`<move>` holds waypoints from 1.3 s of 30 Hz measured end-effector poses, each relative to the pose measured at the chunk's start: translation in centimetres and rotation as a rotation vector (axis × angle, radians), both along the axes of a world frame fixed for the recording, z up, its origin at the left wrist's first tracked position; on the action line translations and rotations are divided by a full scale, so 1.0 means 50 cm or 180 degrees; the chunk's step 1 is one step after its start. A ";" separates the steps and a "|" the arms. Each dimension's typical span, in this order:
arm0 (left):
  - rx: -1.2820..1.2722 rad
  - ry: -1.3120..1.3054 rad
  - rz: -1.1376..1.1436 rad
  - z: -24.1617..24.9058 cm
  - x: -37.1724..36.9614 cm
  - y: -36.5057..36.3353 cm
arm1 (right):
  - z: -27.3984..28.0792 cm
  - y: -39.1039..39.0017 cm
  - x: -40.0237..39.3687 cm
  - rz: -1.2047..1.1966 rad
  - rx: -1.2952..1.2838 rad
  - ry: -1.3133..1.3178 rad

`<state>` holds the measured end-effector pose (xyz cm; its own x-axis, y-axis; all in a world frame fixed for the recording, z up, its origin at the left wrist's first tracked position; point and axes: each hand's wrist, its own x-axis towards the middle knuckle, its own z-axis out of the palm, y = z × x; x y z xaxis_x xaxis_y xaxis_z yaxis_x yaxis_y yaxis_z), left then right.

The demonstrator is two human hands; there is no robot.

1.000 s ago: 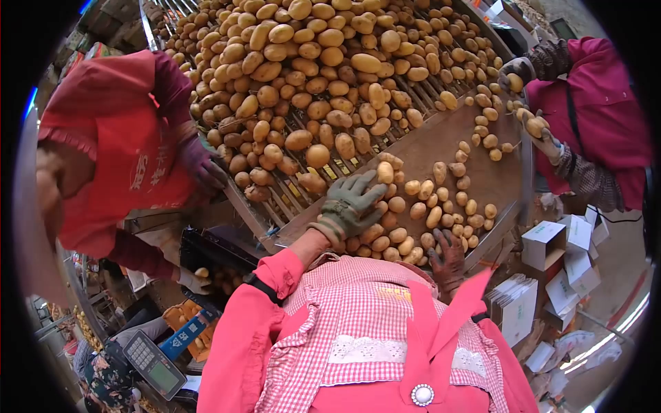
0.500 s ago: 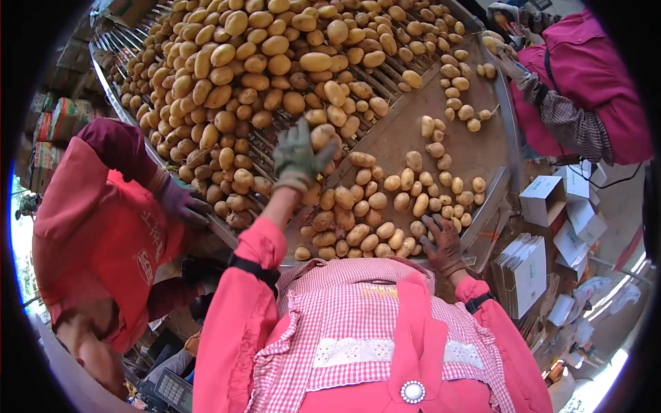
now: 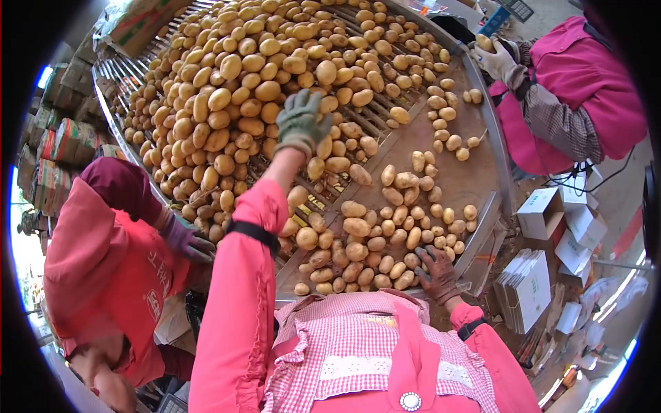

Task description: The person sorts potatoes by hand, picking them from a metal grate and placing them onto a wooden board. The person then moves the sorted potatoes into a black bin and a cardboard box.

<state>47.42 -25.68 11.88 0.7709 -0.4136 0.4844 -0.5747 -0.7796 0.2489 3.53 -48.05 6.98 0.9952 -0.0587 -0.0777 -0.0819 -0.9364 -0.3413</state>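
My left hand (image 3: 301, 122), in a green glove, lies over the lower part of the potato pile (image 3: 227, 96) with its fingers apart. It touches potatoes there, and its palm side is hidden. My right hand (image 3: 435, 274), in a reddish-brown glove, rests at the near right of the loose potatoes (image 3: 372, 244) with fingers stretched out. Nothing shows in its grasp. The pile lies on a slatted rack (image 3: 365, 100), while the loose potatoes sit on a flat brown board (image 3: 447, 182) in front of me.
A metal rim (image 3: 492, 131) borders the work surface. At left, a person in red (image 3: 117, 275) has a purple-gloved hand at the rim. Across the right rim, a person in pink (image 3: 571, 96) holds a potato. White cardboard boxes (image 3: 540, 213) stand at right; stacked cartons (image 3: 58, 165) are at left.
My left hand has moved farther out over the pile, and potatoes below it have shifted onto the board. My right hand stays near the same potatoes. The whole view has tilted slightly.
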 end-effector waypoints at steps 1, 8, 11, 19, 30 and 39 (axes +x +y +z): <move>0.0157 0.0159 0.0097 -0.007 0.028 -0.001 | -0.004 -0.001 0.000 0.0014 -0.0001 -0.0064; 0.0824 0.0602 0.0109 0.002 -0.057 -0.033 | -0.006 0.001 -0.002 -0.0100 0.0034 -0.0103; 0.0789 0.0645 -0.0243 -0.042 -0.121 -0.017 | -0.002 -0.002 0.000 -0.0022 0.0058 -0.0105; 0.0348 0.0983 -0.1136 -0.061 -0.352 -0.017 | -0.009 0.000 -0.004 -0.0077 0.0058 0.0014; 0.1027 0.1449 0.0137 -0.010 0.059 -0.071 | 0.000 -0.001 -0.007 -0.0144 0.0033 -0.0004; 0.1248 0.1644 -0.0791 -0.038 -0.054 -0.121 | -0.008 -0.004 -0.006 -0.0082 0.0033 0.0026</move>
